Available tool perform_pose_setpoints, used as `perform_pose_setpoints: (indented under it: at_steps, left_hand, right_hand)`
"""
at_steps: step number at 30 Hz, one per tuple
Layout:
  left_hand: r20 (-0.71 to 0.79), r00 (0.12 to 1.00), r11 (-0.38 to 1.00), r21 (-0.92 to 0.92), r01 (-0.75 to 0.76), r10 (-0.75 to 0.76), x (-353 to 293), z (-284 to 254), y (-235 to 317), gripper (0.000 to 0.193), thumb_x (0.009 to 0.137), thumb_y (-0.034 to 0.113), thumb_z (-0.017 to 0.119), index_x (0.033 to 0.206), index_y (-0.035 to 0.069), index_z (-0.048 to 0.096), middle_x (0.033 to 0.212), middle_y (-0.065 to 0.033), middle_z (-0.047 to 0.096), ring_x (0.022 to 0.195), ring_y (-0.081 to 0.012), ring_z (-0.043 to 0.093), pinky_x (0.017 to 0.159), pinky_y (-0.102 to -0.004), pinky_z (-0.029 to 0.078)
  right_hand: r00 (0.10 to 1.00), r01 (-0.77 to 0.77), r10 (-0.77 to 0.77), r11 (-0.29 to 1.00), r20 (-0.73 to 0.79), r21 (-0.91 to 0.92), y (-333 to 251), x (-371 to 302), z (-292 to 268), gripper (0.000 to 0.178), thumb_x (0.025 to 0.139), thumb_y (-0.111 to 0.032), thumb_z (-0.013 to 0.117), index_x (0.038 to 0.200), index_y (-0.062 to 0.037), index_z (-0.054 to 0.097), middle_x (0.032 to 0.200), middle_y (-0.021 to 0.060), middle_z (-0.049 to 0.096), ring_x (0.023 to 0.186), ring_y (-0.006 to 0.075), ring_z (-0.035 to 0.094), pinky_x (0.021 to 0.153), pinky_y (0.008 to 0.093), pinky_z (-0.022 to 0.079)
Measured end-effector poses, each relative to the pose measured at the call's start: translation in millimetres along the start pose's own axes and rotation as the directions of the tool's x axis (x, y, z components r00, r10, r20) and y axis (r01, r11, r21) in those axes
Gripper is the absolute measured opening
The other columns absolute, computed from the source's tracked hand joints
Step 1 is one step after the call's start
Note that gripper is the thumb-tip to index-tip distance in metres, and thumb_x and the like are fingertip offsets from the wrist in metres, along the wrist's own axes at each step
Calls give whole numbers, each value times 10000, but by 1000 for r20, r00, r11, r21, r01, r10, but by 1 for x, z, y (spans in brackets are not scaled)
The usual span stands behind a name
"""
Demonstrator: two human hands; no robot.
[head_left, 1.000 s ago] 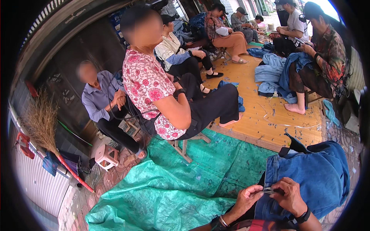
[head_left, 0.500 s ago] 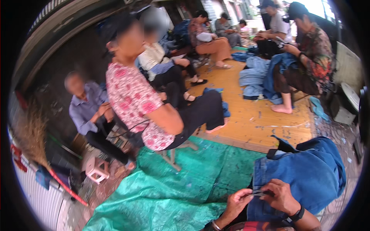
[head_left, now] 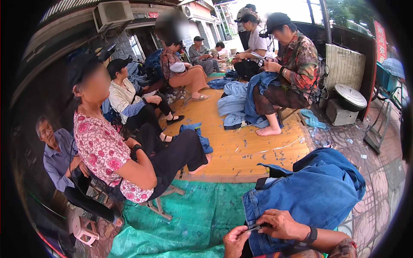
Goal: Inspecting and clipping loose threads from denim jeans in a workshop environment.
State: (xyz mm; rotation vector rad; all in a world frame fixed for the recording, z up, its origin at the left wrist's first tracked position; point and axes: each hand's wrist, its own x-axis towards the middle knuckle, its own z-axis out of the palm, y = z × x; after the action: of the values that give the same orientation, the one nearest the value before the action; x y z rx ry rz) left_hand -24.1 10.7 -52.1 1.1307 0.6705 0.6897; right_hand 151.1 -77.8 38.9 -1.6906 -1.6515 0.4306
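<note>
A blue denim garment (head_left: 309,189) lies bunched across my lap at the lower right. Over its near left edge, my right hand (head_left: 277,224) is closed on a small silver metal tool (head_left: 254,228), which looks like thread snips. My left hand (head_left: 235,241) meets the tool's tip with thumb and fingers pinched together, right beside the denim edge. What the left fingertips hold is too small to make out. A dark band circles my right wrist.
Green sheeting (head_left: 193,206) and an orange mat (head_left: 245,150) cover the ground ahead. A person in a floral top (head_left: 107,159) sits close on the left on a wooden stool (head_left: 161,206). Several others sit farther off. Denim pieces (head_left: 234,103) lie on the mat; a pink stool (head_left: 85,230) stands lower left.
The view has swung to the right and up, so the scene sits farther left and more of the right side shows. My hands keep their hold by the denim edge.
</note>
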Motion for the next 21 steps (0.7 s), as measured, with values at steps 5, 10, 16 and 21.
perform_pose_setpoints:
  at_steps: [5, 10, 16, 21]
  left_hand:
    - [5, 1000, 1000, 15, -24, 24, 0, -3, 0, 180, 858, 27, 622, 1029, -28, 606, 912, -28, 631, 835, -89, 571, 763, -231, 463]
    - [-6, 1000, 1000, -16, -4, 4, 0, -1, 1, 175, 858, 26, 620, 1024, -27, 607, 912, -30, 636, 834, -90, 572, 764, -234, 464]
    - [-21, 999, 999, 5, -45, 45, 3, -3, -10, 162, 856, 24, 621, 1009, -29, 613, 906, -30, 641, 832, -89, 573, 765, -234, 464]
    - [-22, 998, 998, -22, -59, 59, 5, -2, -12, 183, 845, 16, 633, 1022, -23, 603, 915, -27, 635, 837, -88, 569, 760, -229, 462]
  right_hand:
    - [1000, 6, -6, 1000, -13, 3, 0, 0, 3, 250, 720, -165, 755, 928, -76, 647, 866, 62, 634, 843, 268, 622, 685, 360, 508]
    - [1000, 7, -7, 1000, -30, 9, 1, -1, 5, 246, 719, -167, 758, 918, -77, 645, 864, 63, 634, 829, 266, 623, 679, 357, 506]
    - [1000, 1, -1, 1000, -17, -5, -2, 2, 3, 250, 711, -164, 765, 911, -78, 642, 859, 65, 632, 815, 272, 623, 674, 357, 504]
    - [1000, -16, 16, 1000, -15, -10, -2, 1, 5, 254, 709, -156, 766, 918, -75, 645, 854, 69, 632, 813, 276, 623, 674, 357, 505]
